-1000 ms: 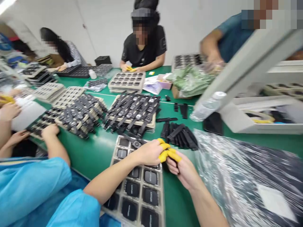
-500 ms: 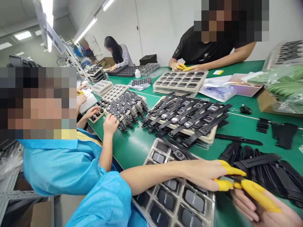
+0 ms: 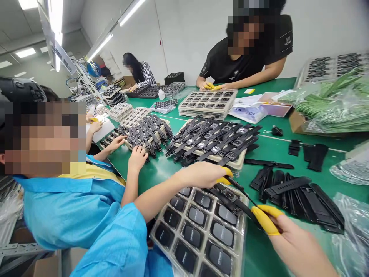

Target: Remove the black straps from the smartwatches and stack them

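Note:
My left hand, with yellow finger cots on thumb and forefinger, pinches one end of a thin black watch strap seen nearly edge-on. At its other end my right hand, also in yellow cots, grips the strap. Close behind and below is a black smartwatch with its back sensor showing, over the upper right of a tray. Whether that watch joins the held strap, I cannot tell. Dark squares with pale lettering fill the tray's pockets.
Loose black straps lie to the right. Watches with straps rest on stacked trays ahead. A binder clip, green straps in plastic and clear bags are at the right. A co-worker's hand touches watches at the left.
My hands have moved apart, stretching the strap between them; before, their fingertips met at the tray's right edge. The view has swung slightly right.

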Demonstrator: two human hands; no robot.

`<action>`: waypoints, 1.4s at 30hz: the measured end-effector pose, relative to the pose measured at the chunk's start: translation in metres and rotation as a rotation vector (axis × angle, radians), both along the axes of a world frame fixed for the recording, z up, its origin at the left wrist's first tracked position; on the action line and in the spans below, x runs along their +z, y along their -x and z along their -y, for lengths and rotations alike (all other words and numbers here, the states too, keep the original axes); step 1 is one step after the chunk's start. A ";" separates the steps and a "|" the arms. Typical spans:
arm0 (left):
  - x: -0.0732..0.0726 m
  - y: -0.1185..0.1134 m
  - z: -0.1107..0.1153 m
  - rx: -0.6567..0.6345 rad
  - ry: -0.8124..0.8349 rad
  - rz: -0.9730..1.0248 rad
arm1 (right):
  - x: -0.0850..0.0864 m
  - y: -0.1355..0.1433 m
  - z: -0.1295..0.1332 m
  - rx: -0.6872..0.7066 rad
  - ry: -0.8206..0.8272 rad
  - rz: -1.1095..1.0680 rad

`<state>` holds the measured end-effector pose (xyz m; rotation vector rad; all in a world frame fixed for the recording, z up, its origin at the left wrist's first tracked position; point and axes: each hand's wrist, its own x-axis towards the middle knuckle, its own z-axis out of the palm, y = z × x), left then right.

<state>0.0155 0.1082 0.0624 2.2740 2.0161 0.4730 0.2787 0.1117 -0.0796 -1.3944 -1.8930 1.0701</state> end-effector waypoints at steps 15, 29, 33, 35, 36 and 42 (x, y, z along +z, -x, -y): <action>-0.010 0.052 -0.016 -0.438 0.129 -0.109 | 0.034 0.024 0.015 0.102 -0.132 0.028; -0.044 0.142 -0.006 -0.218 0.523 -0.001 | -0.030 0.020 -0.033 -0.291 -0.469 0.289; -0.054 0.142 -0.012 -0.183 0.578 -0.017 | -0.037 0.021 -0.032 -0.257 -0.442 0.362; -0.054 0.140 -0.015 -0.150 0.594 0.010 | -0.039 0.019 -0.032 -0.262 -0.460 0.366; -0.053 0.137 -0.017 -0.128 0.600 0.031 | -0.039 0.018 -0.032 -0.266 -0.470 0.362; -0.053 0.124 -0.028 -0.059 0.565 0.040 | -0.041 0.013 -0.033 -0.283 -0.494 0.325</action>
